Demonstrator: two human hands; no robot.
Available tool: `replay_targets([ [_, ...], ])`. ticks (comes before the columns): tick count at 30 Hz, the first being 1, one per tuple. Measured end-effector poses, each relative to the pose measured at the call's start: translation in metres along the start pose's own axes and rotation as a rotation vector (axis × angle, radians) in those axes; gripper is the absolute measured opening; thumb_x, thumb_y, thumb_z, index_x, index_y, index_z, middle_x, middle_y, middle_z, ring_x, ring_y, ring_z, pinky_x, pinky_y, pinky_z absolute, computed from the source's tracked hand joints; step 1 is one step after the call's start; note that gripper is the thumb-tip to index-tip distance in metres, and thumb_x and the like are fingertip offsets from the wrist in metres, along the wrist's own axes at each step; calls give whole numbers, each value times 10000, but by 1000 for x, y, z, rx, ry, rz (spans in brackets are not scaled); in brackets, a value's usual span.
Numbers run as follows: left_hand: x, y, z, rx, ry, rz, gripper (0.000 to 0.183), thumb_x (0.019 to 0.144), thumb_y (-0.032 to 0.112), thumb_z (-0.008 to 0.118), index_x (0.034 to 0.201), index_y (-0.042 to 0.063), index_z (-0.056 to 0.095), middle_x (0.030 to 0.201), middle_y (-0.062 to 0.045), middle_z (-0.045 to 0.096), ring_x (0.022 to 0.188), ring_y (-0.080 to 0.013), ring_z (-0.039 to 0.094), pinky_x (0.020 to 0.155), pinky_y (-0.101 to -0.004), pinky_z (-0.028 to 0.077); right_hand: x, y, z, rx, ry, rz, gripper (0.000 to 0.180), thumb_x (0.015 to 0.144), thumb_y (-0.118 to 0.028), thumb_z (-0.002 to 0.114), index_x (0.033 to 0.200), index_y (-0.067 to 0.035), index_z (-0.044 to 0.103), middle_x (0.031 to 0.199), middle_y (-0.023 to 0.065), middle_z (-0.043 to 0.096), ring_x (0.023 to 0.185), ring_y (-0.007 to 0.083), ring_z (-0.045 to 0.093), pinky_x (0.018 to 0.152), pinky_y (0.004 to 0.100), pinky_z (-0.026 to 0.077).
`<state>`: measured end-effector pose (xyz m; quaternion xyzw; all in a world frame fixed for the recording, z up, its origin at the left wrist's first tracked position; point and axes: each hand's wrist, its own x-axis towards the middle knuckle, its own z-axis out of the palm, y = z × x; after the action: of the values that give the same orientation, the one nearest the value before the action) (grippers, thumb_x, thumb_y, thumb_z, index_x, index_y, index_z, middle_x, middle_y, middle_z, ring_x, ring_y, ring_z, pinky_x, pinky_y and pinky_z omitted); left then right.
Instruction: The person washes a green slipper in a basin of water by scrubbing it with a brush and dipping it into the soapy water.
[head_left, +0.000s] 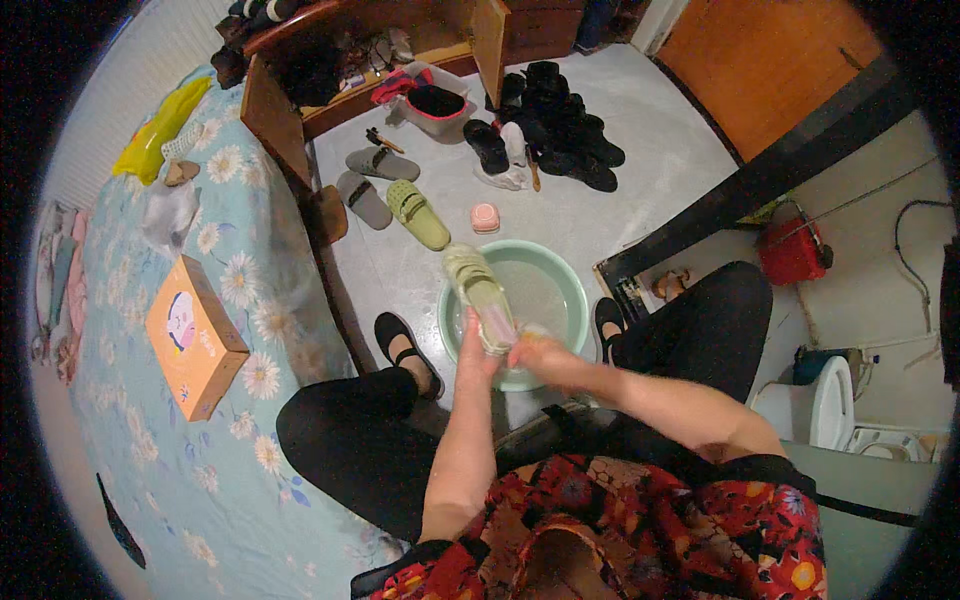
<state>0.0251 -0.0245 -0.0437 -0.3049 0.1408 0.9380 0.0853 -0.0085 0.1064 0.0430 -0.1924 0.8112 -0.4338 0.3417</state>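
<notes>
Over a pale green plastic basin on the floor, my left hand grips a light green slide slipper by its heel end. The slipper is tilted, its strap and toe pointing away from me, with whitish suds on its toe. Close against its heel is my right hand, blurred and closed around a small pale object too unclear to name. Cloudy water shows in the basin. The matching green slipper lies on the floor just beyond, beside a pair of grey slippers.
A pink soap box sits past the basin. Farther off are a heap of black shoes, a plastic tub holding dark items and an open wooden cabinet. A bed with an orange box flanks the left; a doorway threshold runs right.
</notes>
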Motion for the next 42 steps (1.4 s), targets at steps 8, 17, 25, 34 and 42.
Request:
replay_targets([
  [8, 5, 0, 7, 57, 36, 276, 505, 934, 346, 510, 1372, 192, 309, 1235, -95, 514, 1073, -298, 544, 841, -495, 492, -24, -19, 6, -902, 39, 25, 190, 905, -158, 428, 1017, -104, 572, 842, 200, 632, 775, 354, 631, 686, 450, 483],
  [17, 8, -1, -3, 80, -30, 253, 533, 929, 350, 518, 1386, 196, 293, 1277, -87, 479, 1115, -295, 512, 851, -474, 492, -4, 7, 9, -13, 57, -22, 179, 946, -217, 417, 899, -134, 568, 603, 3, 455, 470, 121, 423, 428, 298, 350],
  [25, 3, 1, -3, 27, 153, 61, 525, 933, 466, 446, 1314, 110, 390, 1191, -133, 534, 1072, -314, 542, 858, -477, 487, 0, -21, -1, -23, -30, 6, 188, 864, -200, 471, 896, -79, 612, 762, 86, 620, 624, 257, 580, 497, 357, 441],
  [34, -1, 10, 3, -164, -65, -73, 486, 957, 416, 420, 1356, 160, 314, 1252, -117, 494, 1101, -315, 527, 873, -509, 476, 14, -22, -20, -220, -243, 219, 170, 869, -213, 469, 839, -102, 595, 763, 79, 599, 685, 231, 564, 663, 366, 464],
  [42, -8, -3, 9, 173, -122, 1, 443, 928, 363, 508, 1308, 158, 407, 1219, -104, 541, 1048, -307, 574, 849, -503, 503, 52, 0, -36, -861, -140, 84, 142, 831, -206, 502, 799, -93, 583, 638, 49, 569, 559, 214, 554, 525, 384, 467],
])
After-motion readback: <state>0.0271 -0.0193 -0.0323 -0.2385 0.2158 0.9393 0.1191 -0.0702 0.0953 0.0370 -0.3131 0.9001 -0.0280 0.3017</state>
